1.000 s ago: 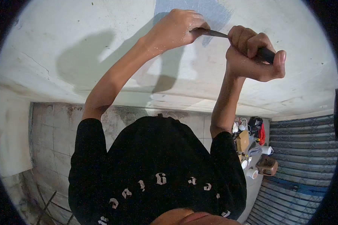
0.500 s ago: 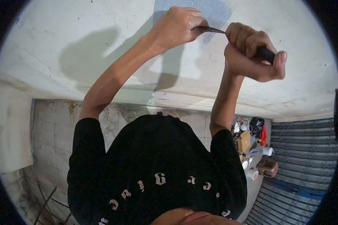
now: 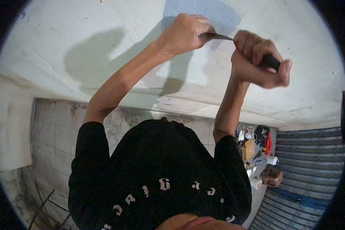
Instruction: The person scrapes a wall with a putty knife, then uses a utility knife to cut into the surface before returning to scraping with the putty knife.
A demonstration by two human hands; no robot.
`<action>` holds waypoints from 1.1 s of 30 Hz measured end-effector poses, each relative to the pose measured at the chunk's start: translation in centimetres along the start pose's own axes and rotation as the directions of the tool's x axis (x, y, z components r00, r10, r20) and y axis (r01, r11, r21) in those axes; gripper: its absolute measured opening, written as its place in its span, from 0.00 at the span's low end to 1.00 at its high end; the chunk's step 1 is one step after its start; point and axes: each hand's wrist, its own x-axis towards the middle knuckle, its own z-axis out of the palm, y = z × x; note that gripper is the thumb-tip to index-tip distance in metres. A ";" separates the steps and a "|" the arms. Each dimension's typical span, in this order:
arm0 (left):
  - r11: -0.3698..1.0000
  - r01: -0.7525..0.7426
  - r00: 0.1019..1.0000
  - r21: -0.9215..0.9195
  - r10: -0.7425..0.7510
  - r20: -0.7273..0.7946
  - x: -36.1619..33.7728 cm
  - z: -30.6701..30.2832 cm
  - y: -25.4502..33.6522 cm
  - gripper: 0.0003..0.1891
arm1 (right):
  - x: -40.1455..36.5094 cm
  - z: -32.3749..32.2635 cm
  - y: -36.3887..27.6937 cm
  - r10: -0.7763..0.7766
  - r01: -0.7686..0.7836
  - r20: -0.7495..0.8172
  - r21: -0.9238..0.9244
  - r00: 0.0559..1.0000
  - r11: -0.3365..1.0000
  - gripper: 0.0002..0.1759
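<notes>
A dark-bladed tool with a black handle spans the space between my two hands, in front of a pale wall. My right hand is wrapped round its black handle, with the thumb sticking out. The fingers of my left hand are closed on the far end of the blade, and white specks dot that hand and wrist. Behind the left hand, a blue-grey patch marks the wall. What lies under the left fingertips is hidden.
At the lower right, a cardboard box, a white container, a brown container and a red item are on the floor beside a slatted metal shutter. Dark rods lie at the lower left.
Both hands and the tool appear slightly lower in the view, and the wall patch has shifted down and right too. The grip on the tool looks the same.
</notes>
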 end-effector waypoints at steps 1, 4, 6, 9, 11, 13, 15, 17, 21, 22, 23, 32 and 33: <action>1.000 0.002 1.000 -0.020 -0.002 0.002 -0.3 0.0 0.0 0.09 | -0.3 0.0 0.0 -0.018 0.018 0.030 0.004 0.999 1.000 0.34; 0.998 -0.061 0.997 0.028 0.063 -0.039 -0.1 0.2 0.1 0.07 | 0.0 -0.5 0.1 0.012 -0.003 -0.099 0.096 0.995 0.995 0.34; 0.998 -0.051 0.997 0.045 0.053 -0.055 0.6 0.2 -0.3 0.07 | 0.3 -0.7 -0.1 -0.047 0.046 0.002 0.127 0.999 0.991 0.33; 0.999 0.023 0.999 0.029 -0.022 -0.035 -0.7 0.7 0.2 0.07 | -0.5 -1.1 0.4 -0.046 0.041 0.039 0.115 0.998 0.992 0.33; 1.000 -0.002 0.999 0.025 0.003 -0.045 -0.1 0.5 0.4 0.08 | 0.3 -1.3 0.1 0.002 -0.007 0.031 0.144 1.000 0.990 0.33; 0.999 0.001 0.999 0.034 0.000 -0.039 0.0 0.7 0.2 0.09 | -0.1 -0.2 -0.2 -0.081 0.075 0.077 0.085 0.994 0.994 0.32; 0.999 0.031 0.998 0.021 -0.030 -0.046 -1.4 1.2 0.0 0.09 | -1.5 -0.7 0.7 0.004 -0.004 0.024 0.004 1.000 1.000 0.32; 0.997 0.068 0.995 -0.034 -0.070 -0.069 -3.1 2.8 -0.2 0.08 | -2.7 -0.6 0.2 0.106 -0.107 -0.034 -0.031 0.994 0.994 0.32; 0.979 0.197 0.980 0.054 -0.198 0.015 -5.3 2.0 2.3 0.08 | -7.0 -1.1 -1.4 0.128 -0.127 -0.066 0.022 0.990 0.992 0.30; 0.951 0.308 0.951 0.002 -0.308 0.041 -7.2 2.8 1.8 0.11 | -8.5 -1.2 -1.8 0.164 -0.163 -0.130 0.023 0.978 0.986 0.29; 0.908 0.407 0.908 -0.103 -0.389 0.159 -8.4 2.7 1.9 0.12 | -10.3 -1.2 -2.5 0.205 -0.203 -0.197 0.029 0.959 0.979 0.27; 0.061 0.915 0.331 -0.398 -0.674 0.660 -14.5 -0.2 0.4 0.12 | -22.5 -1.4 -7.0 0.851 -0.945 -0.413 -0.097 0.324 0.313 0.08; 0.023 0.889 0.344 -0.457 -0.692 0.635 -14.7 0.3 0.4 0.13 | -23.3 -0.8 -6.5 0.892 -0.955 -0.343 -0.064 0.295 0.291 0.08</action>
